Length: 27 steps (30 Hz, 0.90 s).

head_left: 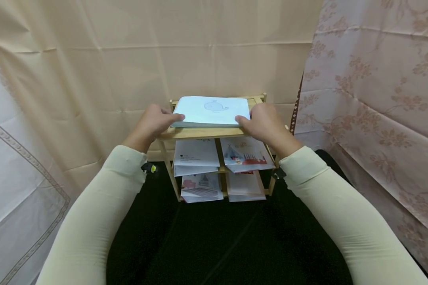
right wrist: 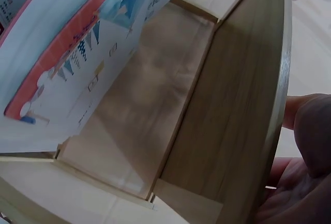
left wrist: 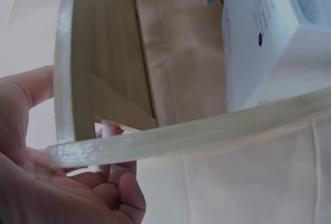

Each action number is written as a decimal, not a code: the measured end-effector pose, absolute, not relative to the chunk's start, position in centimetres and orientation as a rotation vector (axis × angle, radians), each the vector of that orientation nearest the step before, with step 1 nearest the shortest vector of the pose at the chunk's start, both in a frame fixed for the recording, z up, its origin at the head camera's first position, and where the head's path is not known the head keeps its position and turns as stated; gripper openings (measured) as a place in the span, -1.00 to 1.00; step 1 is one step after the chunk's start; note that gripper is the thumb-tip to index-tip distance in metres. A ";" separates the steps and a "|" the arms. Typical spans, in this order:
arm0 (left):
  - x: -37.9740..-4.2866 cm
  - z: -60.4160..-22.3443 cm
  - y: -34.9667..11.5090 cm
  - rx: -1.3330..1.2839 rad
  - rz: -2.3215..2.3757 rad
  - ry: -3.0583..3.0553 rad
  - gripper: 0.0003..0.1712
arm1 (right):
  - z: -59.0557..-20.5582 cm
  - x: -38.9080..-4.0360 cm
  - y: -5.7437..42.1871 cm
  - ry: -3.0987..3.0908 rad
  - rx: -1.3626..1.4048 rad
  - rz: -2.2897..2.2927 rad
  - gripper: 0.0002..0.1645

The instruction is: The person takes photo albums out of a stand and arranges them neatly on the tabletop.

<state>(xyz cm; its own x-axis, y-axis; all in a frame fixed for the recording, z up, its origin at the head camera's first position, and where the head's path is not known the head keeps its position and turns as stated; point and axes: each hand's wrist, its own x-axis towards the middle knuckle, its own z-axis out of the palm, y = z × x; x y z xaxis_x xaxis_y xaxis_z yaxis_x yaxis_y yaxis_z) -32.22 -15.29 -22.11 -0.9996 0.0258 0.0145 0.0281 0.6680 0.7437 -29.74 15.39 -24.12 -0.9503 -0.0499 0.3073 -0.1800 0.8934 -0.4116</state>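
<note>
A thick white rectangular pad (head_left: 199, 109) with rounded corners and a whale drawing lies on the top board of a small wooden shelf (head_left: 203, 133). My left hand (head_left: 156, 122) holds the pad's left side, its thumb over the front left corner. On the opposite side, my right hand (head_left: 265, 122) grips the pad with its thumb at the front right corner. Seen from below in the left wrist view, the left hand (left wrist: 77, 182) has its fingers curled beside the shelf's corner. The right hand (right wrist: 305, 157) shows beyond the board's edge in the right wrist view.
White printed booklets sit in the lower tiers, on the left (head_left: 196, 152) and right (head_left: 247, 152) of a centre divider. Beige cloth (head_left: 199, 67) hangs behind, and a floral curtain (head_left: 385, 118) hangs to the right. Dark green cloth (head_left: 228, 241) covers the floor in front.
</note>
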 end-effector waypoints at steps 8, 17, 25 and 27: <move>-31.8 -21.2 -16.1 0.021 -1.526 -2.801 -0.16 | -24.1 -29.4 14.9 -2.762 0.199 0.693 -0.28; -30.6 -20.2 -15.2 -0.036 -1.560 -2.659 -0.19 | -24.1 -29.3 15.0 -2.760 0.188 0.782 -0.40; -29.1 -20.8 -15.4 -0.112 -1.563 -2.571 -0.26 | -24.1 -29.2 15.0 -2.780 0.186 0.805 -0.44; -28.7 -21.0 -15.6 -0.127 -1.556 -2.549 -0.29 | -24.2 -29.2 15.0 -2.780 0.189 0.804 -0.44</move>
